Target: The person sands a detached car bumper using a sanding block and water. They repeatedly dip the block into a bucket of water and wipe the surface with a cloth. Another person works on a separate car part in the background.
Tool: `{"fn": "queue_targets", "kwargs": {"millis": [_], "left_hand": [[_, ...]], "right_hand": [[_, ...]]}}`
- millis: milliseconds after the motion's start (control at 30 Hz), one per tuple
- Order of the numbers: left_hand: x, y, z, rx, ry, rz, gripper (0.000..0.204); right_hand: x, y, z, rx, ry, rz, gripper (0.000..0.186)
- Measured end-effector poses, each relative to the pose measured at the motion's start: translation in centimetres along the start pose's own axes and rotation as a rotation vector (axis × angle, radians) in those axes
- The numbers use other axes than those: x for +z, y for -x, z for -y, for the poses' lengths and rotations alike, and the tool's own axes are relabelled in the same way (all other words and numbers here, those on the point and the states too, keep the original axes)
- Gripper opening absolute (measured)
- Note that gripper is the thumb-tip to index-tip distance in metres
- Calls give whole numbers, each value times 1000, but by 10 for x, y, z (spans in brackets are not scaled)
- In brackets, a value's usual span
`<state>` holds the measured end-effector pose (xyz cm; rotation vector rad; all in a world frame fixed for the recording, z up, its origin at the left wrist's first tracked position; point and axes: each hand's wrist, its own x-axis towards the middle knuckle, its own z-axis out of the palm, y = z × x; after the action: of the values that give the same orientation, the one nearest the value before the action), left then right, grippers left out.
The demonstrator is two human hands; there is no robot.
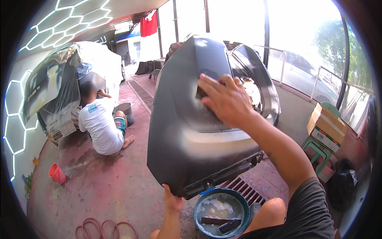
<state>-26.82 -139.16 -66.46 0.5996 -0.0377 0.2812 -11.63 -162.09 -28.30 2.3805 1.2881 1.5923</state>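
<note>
A large dark grey car bumper (175,115) stands tilted up in front of me, with pale sanded patches and a whitish band across its lower part. My right hand (227,97) presses on its upper face, fingers stretched forward. Between fingers and thumb shows a small dark pad (200,93), mostly hidden by the hand. At the bottom edge, my left hand (173,199) grips the bumper from below, thumb on the outer face. Close to my knee is a blue bucket (196,213) of foamy water, with two dark blocks (229,226) in it.
At left a person (101,123) in a white shirt sits by a partly plastic-covered car (53,85), beside a dark bucket (126,113). A red bucket (57,174) and a coiled hose (99,229) are on the floor. A carton (327,125) rests on a green stool (316,148) at right.
</note>
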Motion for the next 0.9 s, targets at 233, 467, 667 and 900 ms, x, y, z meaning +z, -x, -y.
{"fn": "queue_targets", "kwargs": {"millis": [233,467,667,900], "left_hand": [[-3,-1,6,14,2,-8,88],[3,5,6,15,-6,-15,90],[-5,1,5,15,-11,-8,88],[-14,0,2,35,-18,-32,87]], "right_hand": [[-13,54,23,-51,-20,43,54],[-1,28,4,101,-39,-39,59],[-2,19,-8,89,-10,-50,57],[-7,41,9,6,-36,-43,51]]}}
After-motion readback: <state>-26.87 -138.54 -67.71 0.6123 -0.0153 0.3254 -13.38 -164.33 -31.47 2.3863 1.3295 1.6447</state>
